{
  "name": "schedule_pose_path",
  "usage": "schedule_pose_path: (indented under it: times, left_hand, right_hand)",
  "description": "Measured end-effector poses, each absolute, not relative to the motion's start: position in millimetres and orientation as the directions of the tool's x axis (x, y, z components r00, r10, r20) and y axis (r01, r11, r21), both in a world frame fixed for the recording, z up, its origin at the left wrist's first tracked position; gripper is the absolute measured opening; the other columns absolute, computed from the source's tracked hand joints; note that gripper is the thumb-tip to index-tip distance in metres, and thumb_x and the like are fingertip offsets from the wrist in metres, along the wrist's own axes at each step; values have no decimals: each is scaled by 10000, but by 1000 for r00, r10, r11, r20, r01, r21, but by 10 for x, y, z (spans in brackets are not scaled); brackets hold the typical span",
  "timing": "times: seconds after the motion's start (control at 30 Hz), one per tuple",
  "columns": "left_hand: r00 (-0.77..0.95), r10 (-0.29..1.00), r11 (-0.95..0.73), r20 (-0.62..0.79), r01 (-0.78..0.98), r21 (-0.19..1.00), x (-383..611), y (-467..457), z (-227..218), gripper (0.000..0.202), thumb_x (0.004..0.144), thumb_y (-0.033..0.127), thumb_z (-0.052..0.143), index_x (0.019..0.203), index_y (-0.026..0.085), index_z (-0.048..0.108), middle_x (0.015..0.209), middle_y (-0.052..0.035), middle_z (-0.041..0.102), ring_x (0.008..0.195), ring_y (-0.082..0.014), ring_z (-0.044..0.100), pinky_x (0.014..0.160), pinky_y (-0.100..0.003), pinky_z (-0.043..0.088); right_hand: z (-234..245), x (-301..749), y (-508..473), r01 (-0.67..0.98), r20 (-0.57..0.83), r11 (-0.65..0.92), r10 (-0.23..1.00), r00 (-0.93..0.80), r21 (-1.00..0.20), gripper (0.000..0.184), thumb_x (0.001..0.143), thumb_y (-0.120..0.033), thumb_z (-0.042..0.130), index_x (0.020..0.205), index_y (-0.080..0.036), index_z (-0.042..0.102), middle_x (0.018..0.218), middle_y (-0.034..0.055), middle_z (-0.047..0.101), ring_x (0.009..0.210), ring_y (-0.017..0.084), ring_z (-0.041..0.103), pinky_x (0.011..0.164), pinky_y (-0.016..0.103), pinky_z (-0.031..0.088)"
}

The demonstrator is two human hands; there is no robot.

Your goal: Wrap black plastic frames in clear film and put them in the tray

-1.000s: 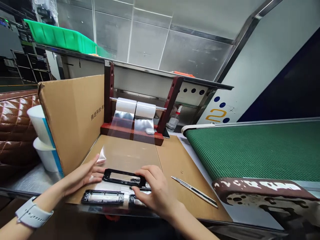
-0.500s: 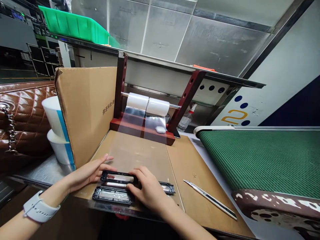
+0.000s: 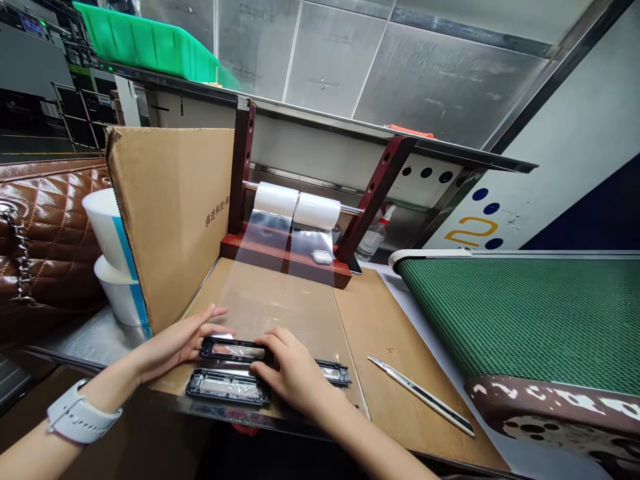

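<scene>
Three black plastic frames lie on clear film at the near edge of a cardboard-covered bench. My left hand (image 3: pixel 177 341) rests fingers stretched flat on the film, touching the left end of the upper frame (image 3: pixel 233 349). My right hand (image 3: pixel 295 373) lies curled over that frame's right end and presses it down. A second frame (image 3: pixel 227 387) sits just below, and a third frame (image 3: pixel 333 373) pokes out to the right of my right hand. The clear film (image 3: pixel 270 300) runs back to two white rolls (image 3: pixel 297 205) on a dark red stand.
A utility knife (image 3: pixel 420 395) lies on the cardboard to the right. A green conveyor belt (image 3: pixel 520 313) fills the right side. An upright cardboard wall (image 3: pixel 170 213) stands at left, with stacked white cups (image 3: pixel 113 260) and a brown quilted bag behind it. A spray bottle (image 3: pixel 374 239) stands at the back.
The view shifted so the bench sits further right. My right hand slid left along the upper frame, uncovering the third frame on its right. My left hand stayed at the frame's left end.
</scene>
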State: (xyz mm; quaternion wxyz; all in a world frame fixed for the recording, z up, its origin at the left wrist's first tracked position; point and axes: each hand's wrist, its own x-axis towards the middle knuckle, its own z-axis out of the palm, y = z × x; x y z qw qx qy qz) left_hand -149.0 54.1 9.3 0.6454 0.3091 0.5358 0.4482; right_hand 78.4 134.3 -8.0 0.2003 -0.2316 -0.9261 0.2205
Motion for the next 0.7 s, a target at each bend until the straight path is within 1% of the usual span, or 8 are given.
schedule_pose_path:
  times: [0.13, 0.23, 0.37, 0.47, 0.53, 0.6, 0.67, 0.7]
  left_hand:
    - [1, 918, 382, -396, -266, 885, -1475, 546, 103, 687, 834, 670, 408, 1372, 252, 321, 1396, -153, 521, 1124, -314, 610, 997, -466, 410]
    - [-39, 925, 351, -377, -283, 892, -1455, 551, 105, 660, 847, 654, 402, 1367, 255, 329, 1423, -146, 494, 1150, -310, 592, 1006, -470, 397]
    - [-141, 940, 255, -311, -314, 914, -1420, 585, 89, 615, 862, 613, 427, 1364, 271, 331, 1401, -111, 522, 1168, -287, 576, 1051, -460, 347]
    - [-212, 944, 172, -253, -337, 926, -1409, 631, 62, 600, 867, 600, 433, 1367, 286, 329, 1426, -97, 496, 1203, -276, 551, 1082, -451, 322]
    - [-282, 936, 105, -209, -344, 933, -1410, 654, 46, 579, 888, 566, 411, 1384, 289, 300, 1477, -88, 433, 1271, -241, 492, 1110, -404, 305]
    - [-359, 917, 49, -174, -331, 942, -1412, 663, 33, 567, 906, 530, 391, 1403, 294, 257, 1526, -67, 358, 1344, -194, 401, 1138, -347, 268]
    - [-421, 893, 30, -160, -298, 954, -1411, 656, 18, 571, 912, 512, 383, 1417, 296, 227, 1554, -54, 304, 1389, -173, 321, 1162, -326, 221]
    - [-441, 883, 36, -160, -276, 960, -1410, 650, 6, 579, 912, 510, 380, 1422, 290, 218, 1560, -58, 288, 1399, -180, 302, 1170, -332, 204]
  right_hand:
    - [-81, 783, 1343, 330, 287, 795, 518, -806, -509, 284, 808, -158, 662, 1083, -177, 596, 1039, 76, 623, 976, 209, 591, 876, 362, 518]
    - [-92, 784, 1345, 331, 288, 790, 524, -802, -515, 280, 805, -172, 674, 1074, -181, 597, 1030, 71, 623, 969, 208, 590, 871, 364, 520]
    - [-110, 772, 1346, 335, 293, 790, 528, -797, -513, 301, 793, -171, 688, 1081, -186, 600, 1045, 68, 616, 990, 207, 585, 890, 363, 513]
    - [-106, 765, 1342, 356, 302, 792, 542, -784, -496, 343, 756, -185, 734, 1075, -183, 607, 1047, 71, 614, 1004, 218, 579, 900, 374, 509]
    - [-91, 785, 1335, 358, 328, 799, 544, -772, -483, 356, 755, -201, 742, 1082, -180, 601, 1041, 75, 618, 1002, 223, 578, 894, 380, 510]
    - [-67, 839, 1329, 351, 371, 809, 543, -753, -471, 321, 783, -198, 713, 1082, -178, 597, 1035, 81, 623, 989, 223, 582, 876, 379, 514]
    - [-32, 937, 1329, 353, 406, 819, 542, -736, -453, 261, 817, -183, 670, 1068, -182, 599, 1017, 81, 630, 960, 220, 588, 845, 374, 519]
    - [-9, 1004, 1333, 358, 418, 823, 541, -730, -441, 234, 830, -181, 651, 1058, -186, 601, 1005, 79, 633, 944, 218, 590, 829, 372, 521]
